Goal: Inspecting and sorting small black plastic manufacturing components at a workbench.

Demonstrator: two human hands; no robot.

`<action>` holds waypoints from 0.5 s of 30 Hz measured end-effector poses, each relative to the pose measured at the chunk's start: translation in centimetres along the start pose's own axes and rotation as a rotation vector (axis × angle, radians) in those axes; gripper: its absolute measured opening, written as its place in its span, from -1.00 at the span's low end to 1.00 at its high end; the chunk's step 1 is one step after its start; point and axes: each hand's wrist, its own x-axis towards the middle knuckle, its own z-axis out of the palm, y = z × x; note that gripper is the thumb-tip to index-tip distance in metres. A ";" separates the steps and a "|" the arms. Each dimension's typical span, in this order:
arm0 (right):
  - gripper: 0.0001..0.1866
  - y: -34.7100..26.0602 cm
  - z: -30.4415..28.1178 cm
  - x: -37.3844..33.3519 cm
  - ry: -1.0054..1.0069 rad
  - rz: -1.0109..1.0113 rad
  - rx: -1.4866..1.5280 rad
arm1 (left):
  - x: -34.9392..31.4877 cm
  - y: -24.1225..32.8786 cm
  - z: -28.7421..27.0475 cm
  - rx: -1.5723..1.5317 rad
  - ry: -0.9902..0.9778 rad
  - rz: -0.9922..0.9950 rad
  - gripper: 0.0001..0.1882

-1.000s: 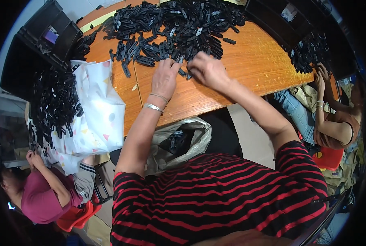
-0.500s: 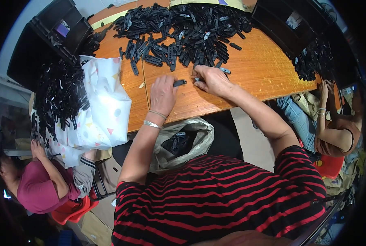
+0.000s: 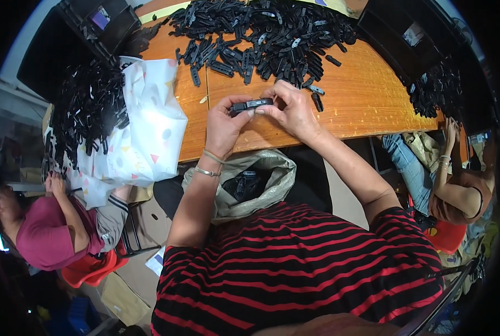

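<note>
Between my two hands, above the near part of the table, is a small, long black plastic piece (image 3: 251,105) with a greyish strip along its top. My left hand (image 3: 223,124) pinches its left end between thumb and fingers. At the other end, the fingers and thumb of my right hand (image 3: 296,115) are closed on it. The hands nearly touch at the thumbs. Whether it is one piece or two joined parts, I cannot tell. A loose black piece (image 3: 317,102) lies just right of my right hand, close to a grey-topped one (image 3: 315,89).
Beyond my hands spreads a large heap of black pieces (image 3: 286,47) on the wooden table (image 3: 367,95). Dark crates (image 3: 107,25) stand at both far corners. A patterned white plastic sheet (image 3: 157,126) lies left. An open sack (image 3: 286,173) sits below the edge. People work at both sides.
My hands have come together, the right moving left toward the left one. Both now grip the black piece, where before they were apart. The whole view has shifted slightly.
</note>
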 end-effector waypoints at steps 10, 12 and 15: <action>-0.77 -1.2 0.2 0.1 -0.048 -0.077 -0.036 | -1.0 -1.2 0.5 -0.103 0.061 0.103 -0.71; -0.77 -1.3 0.4 0.2 -0.054 -0.062 -0.050 | -0.9 -1.3 0.5 -0.069 0.055 0.116 -0.71; -0.77 -0.6 0.6 0.1 -0.055 -0.114 -0.089 | -1.1 -1.4 0.5 -0.020 0.035 0.104 -0.69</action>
